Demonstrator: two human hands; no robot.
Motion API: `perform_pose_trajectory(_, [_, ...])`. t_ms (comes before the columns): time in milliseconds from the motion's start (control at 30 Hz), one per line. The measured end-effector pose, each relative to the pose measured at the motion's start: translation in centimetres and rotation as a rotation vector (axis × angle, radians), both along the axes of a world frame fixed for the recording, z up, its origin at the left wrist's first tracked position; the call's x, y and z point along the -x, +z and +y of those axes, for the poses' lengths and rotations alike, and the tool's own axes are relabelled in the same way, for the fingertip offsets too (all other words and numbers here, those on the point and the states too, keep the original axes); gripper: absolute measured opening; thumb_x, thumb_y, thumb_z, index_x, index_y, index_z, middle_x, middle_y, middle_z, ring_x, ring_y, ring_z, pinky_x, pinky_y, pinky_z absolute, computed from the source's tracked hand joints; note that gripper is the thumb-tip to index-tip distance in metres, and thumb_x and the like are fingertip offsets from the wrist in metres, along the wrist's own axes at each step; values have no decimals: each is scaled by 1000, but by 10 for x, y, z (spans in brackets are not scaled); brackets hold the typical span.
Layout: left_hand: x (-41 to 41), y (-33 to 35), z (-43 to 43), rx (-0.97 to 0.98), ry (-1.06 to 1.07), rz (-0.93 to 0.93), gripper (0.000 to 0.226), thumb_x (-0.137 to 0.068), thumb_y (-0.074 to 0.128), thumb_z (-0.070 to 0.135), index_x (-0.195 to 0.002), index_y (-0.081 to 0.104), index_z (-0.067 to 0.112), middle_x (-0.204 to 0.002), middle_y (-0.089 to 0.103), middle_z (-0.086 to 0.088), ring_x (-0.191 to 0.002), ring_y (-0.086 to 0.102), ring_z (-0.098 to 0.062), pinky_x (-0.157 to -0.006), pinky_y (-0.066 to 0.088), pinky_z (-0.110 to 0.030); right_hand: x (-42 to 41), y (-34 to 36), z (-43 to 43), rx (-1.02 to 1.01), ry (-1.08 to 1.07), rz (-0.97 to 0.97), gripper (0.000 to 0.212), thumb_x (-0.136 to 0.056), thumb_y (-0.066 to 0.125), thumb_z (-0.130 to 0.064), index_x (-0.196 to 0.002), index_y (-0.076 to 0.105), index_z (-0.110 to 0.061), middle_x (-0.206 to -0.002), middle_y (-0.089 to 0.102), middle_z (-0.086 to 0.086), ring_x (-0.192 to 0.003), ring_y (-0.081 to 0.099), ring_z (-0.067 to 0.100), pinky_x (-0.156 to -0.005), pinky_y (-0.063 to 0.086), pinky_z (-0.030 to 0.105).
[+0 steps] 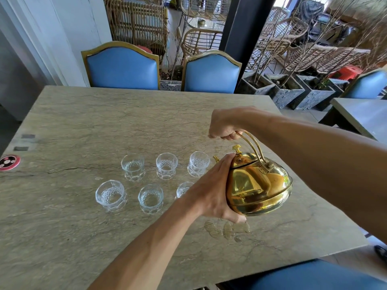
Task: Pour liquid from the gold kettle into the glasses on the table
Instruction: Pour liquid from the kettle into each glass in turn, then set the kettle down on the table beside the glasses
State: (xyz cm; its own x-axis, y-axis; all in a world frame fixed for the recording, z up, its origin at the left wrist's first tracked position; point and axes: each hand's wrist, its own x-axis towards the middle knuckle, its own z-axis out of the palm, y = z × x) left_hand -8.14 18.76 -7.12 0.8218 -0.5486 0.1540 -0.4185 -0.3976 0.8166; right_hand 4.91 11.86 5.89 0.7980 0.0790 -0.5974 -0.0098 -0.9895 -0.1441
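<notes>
At far left edge of surface (83, 227): red disc (9, 162), flat, partly cut off by the frame. Just behind it, two dark patches (28, 136).

Beyond the far edge: left blue chair (122, 68) and right blue chair (211, 73), gilt-framed, side by side, backs upright.

Centre of surface: six cut-glass tumblers, upright, in two rows of three, none touching.
- Back row: glass 1 (133, 166), glass 2 (166, 165), glass 3 (198, 163).
- Front row: glass 4 (111, 195), glass 5 (150, 198), glass 6 (184, 189), the last partly hidden behind the left wrist.
- Fill level cannot be told.

Left grip (211, 189): laid flat against the kettle's left side, fingers straight up the body to the lid, thumb under the base.

Kettle (259, 189): gold, held clear above the surface right of the glasses, tilted leftward. Spout (215, 158) shows just beside glass 3. Lid knob (236, 147) leans with the body. Any stream is hidden.

Blotches (228, 229): darker marks on the surface below the kettle.

Right grip (225, 126): fingers curled round the top of the handle (251, 141).

Far right: grey planters (289, 93), second table (360, 114).
</notes>
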Motion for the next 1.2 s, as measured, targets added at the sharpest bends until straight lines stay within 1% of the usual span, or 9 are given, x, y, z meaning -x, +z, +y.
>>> perform_pose_trajectory(200, [1, 1, 0, 14, -9, -2, 144, -50, 102, 44, -158, 10, 20, -150, 40, 4, -137, 43, -13, -115, 42, -33, 1, 1, -2, 2, 21, 2, 23, -99, 54, -17, -81, 56, -3, -66, 48, 8, -48, 38, 14, -46, 30, 25])
perform_pose_trajectory(267, [1, 1, -1, 18, -11, -5, 142, -50, 102, 43, -157, 12, 20, -148, 41, 5, -134, 44, -11, -114, 43, -31, 2, 0, -3, 2, 24, -8, 21, -99, 55, -18, -86, 60, -1, -69, 51, 9, -52, 41, 16, -47, 32, 25])
perform_pose_trajectory(333, [1, 0, -2, 19, -9, -4, 144, -49, 101, 46, -158, 11, 19, -147, 42, 5, -134, 45, -13, -114, 43, -35, 2, 0, -4, 14, 37, -23, 24, -97, 56, -20, -95, 65, 3, -71, 55, 10, -59, 47, 19, -52, 37, 28])
perform_pose_trajectory(467, [2, 0, -3, 13, -14, -4, 146, -50, 100, 47, -158, 5, 27, -150, 39, 4, -138, 42, -13, -116, 42, -36, 2, 0, -5, 10, 30, -12, 26, -98, 56, -20, -102, 65, 4, -72, 55, 10, -61, 47, 19, -53, 37, 28])
perform_pose_trajectory(733, [4, 2, -6, -4, -5, -8, 144, -50, 101, 44, -157, 8, 25, -149, 39, 5, -136, 41, -11, -116, 41, -31, 1, -1, -10, 12, 48, -33, 26, -96, 56, -21, -91, 67, 2, -67, 55, 10, -61, 47, 21, -57, 37, 30])
perform_pose_trajectory(967, [0, 1, -6, -77, 0, -40, 147, -47, 98, 52, -159, 10, 15, -152, 38, 1, -141, 41, -18, -116, 42, -39, 5, -1, -18, -63, 17, -85, 29, -94, 55, -18, -98, 68, 8, -65, 56, 10, -57, 47, 21, -52, 37, 29])
perform_pose_trajectory(1033, [2, 3, -6, -122, -4, -57, 150, -48, 99, 52, -161, 6, 15, -158, 32, -1, -145, 36, -19, -122, 34, -34, 8, 0, -24, -100, 10, -114, 31, -94, 55, -18, -102, 69, 8, -65, 59, 12, -55, 49, 22, -49, 39, 29])
perform_pose_trajectory(1100, [4, 6, -6, -167, -6, -74, 152, -50, 100, 49, -161, 3, 14, -162, 26, -3, -146, 33, -20, -121, 28, -26, 15, 3, -31, -132, 12, -152, 30, -96, 54, -16, -110, 69, 6, -68, 66, 17, -54, 53, 22, -46, 42, 26])
perform_pose_trajectory(1200, [4, 9, -11, -254, -17, -117, 157, -51, 101, 49, -163, -3, 11, -168, 16, -9, -152, 27, -28, -125, 26, -36, 29, 9, -44, -223, 5, -198, 32, -100, 52, -15, -124, 64, 2, -65, 62, 15, -46, 49, 18, -38, 38, 22])
